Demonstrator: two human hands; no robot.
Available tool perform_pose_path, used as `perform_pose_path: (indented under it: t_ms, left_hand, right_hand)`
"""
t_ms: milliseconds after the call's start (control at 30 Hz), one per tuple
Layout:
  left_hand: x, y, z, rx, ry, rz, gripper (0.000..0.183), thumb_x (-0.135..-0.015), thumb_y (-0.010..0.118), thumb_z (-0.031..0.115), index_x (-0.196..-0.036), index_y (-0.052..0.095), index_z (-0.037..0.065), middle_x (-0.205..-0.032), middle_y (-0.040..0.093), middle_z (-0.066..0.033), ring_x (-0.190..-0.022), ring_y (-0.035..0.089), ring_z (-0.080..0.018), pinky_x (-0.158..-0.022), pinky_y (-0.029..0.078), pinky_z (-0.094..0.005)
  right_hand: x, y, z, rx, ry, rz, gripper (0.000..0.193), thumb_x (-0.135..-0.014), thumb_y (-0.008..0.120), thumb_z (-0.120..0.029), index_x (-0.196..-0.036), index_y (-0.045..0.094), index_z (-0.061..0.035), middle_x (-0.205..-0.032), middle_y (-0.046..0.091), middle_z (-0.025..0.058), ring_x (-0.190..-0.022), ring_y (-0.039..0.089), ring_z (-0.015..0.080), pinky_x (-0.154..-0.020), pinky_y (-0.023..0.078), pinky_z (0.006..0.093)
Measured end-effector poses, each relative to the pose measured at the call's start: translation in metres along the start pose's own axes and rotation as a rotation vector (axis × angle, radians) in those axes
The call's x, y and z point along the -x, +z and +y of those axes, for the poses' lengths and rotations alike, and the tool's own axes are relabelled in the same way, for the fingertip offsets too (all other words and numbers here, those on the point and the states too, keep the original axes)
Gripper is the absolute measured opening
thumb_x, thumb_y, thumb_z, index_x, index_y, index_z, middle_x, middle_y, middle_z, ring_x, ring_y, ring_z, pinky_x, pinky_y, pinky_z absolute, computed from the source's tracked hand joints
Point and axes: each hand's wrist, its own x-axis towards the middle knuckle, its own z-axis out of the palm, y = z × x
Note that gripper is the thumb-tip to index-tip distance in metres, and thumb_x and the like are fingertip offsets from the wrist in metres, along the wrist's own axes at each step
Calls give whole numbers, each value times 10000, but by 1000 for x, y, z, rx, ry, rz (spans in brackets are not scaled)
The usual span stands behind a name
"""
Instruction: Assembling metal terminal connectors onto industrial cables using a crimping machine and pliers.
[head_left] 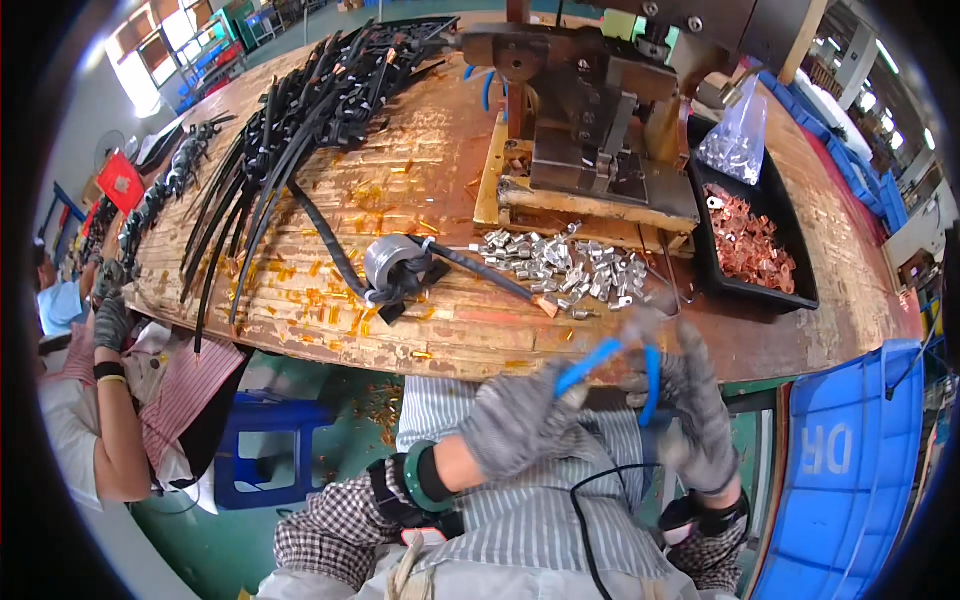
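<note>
A hand tool with two blue handles (652, 385), likely pliers, hangs between my hands at the table's front edge. Its head is smeared by motion. My left hand (525, 418), in a grey knit glove, is closed round the left handle. My gloved right hand (700, 405) is beside the right handle; its fingers are blurred, so its grip is unclear. Just beyond lies a black cable (480, 270) with a bare copper end, running through a grey ring (390, 262). Silver cable lugs (575, 262) are heaped beside that copper end.
A metal press (590, 120) stands behind the lugs. Right of it, a black tray (808, 290) holds copper-coloured pieces and a clear bag (735, 140). Black cables (310, 130) are bundled at left, with amber scraps around. A blue crate (850, 470), a blue stool (265, 440) and a co-worker flank me.
</note>
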Motion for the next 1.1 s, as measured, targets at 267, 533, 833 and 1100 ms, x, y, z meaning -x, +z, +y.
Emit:
perform_pose_path:
  t_ms: [267, 533, 833, 1100]
  left_hand:
    - [-38, 13, 20, -341, 574, -448, 361, -773, 536, 366, -973, 514, 65, -769, 547, -136, -687, 554, -292, -595, 463, -358]
    - [-118, -92, -15, -1122, 347, -610, 347, -762, 547, 325, -1017, 546, 90, -902, 545, -113, -820, 545, -289, -705, 448, -382]
    - [-101, -106, -20, -1138, 551, -143, 210, -777, 495, 148, -977, 559, 143, -676, 509, -62, -609, 556, -224, -477, 438, -323]
    - [-67, -116, -20, -971, 412, 293, 314, -741, 595, 162, -1052, 556, 139, -639, 474, -49, -591, 524, -215, -506, 430, -329]
  right_hand:
    - [0, 6, 50, -20, 160, 704, 572, -693, 697, -174, -1169, 402, -59, -789, 403, -27, -663, 408, 63, -595, 380, 198]
    - [-10, -60, 43, 130, -29, 905, 450, -795, 519, -108, -1215, 369, -48, -824, 444, 2, -660, 463, 91, -570, 416, 224]
    - [-11, -43, 62, 104, 145, 707, 276, -832, 538, -168, -1051, 456, -20, -737, 512, 32, -661, 515, 123, -665, 453, 254]
    - [-89, -4, 13, 166, 34, 360, 304, -780, 615, -170, -1025, 499, -33, -885, 572, 48, -772, 542, 120, -716, 446, 256]
